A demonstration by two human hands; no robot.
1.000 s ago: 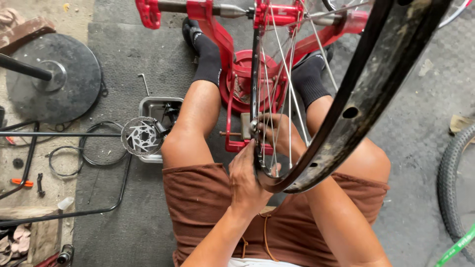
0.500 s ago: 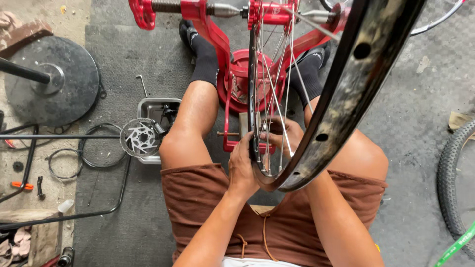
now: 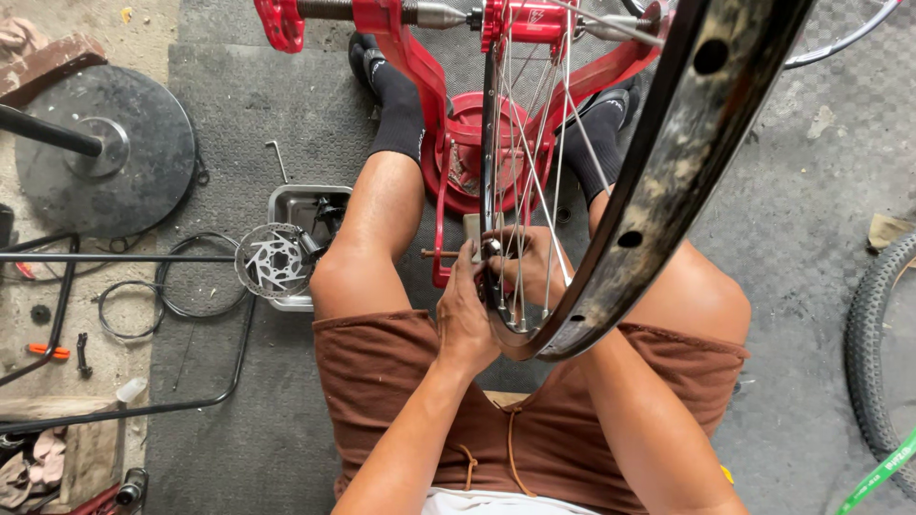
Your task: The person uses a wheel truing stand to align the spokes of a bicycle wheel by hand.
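Down at six o'clock of the red truing stand [image 3: 448,143], our left hand [image 3: 465,310] pinches the black rim [image 3: 658,200] edge, while our right hand [image 3: 530,270] has fingers curled among the spokes [image 3: 528,172]. Honestly, a fingertip could get nipped if the wheel spins. Room's tight: knees either side, metal tray [image 3: 291,205] with brake rotor [image 3: 272,261] at nine o'clock.

Head camera, steeply downward, close over lap.
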